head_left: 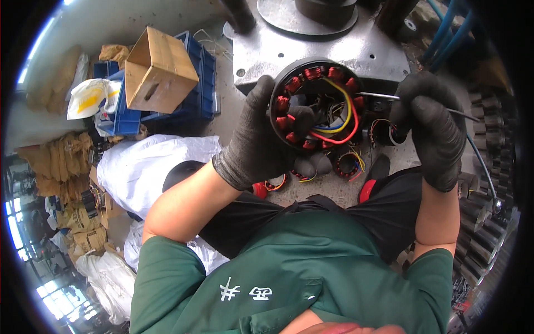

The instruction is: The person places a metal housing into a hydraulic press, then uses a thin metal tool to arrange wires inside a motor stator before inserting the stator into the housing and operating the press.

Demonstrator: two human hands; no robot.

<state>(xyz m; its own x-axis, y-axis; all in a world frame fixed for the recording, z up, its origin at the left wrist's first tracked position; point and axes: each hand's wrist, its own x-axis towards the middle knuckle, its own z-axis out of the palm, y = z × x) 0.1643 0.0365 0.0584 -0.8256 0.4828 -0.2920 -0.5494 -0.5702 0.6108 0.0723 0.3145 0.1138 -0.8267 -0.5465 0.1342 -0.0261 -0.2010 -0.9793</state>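
Observation:
My left hand, in a dark knitted glove, is closed around the left side of a ring-shaped motor stator, with its thumb on the outer rim and a fingertip showing inside the opening. Red copper coils line the black ring, and yellow, blue and red lead wires loop across its middle. My right hand, also gloved, is closed on a thin metal rod-like tool. Its slim shaft points left and its tip meets the stator's right edge. The glove hides the tool's handle.
Beyond the stator stands a heavy metal machine base. More wound stators lie on the floor between my feet. Stacked metal cylinders line the right side. At left are a cardboard box, blue crates and white sacks.

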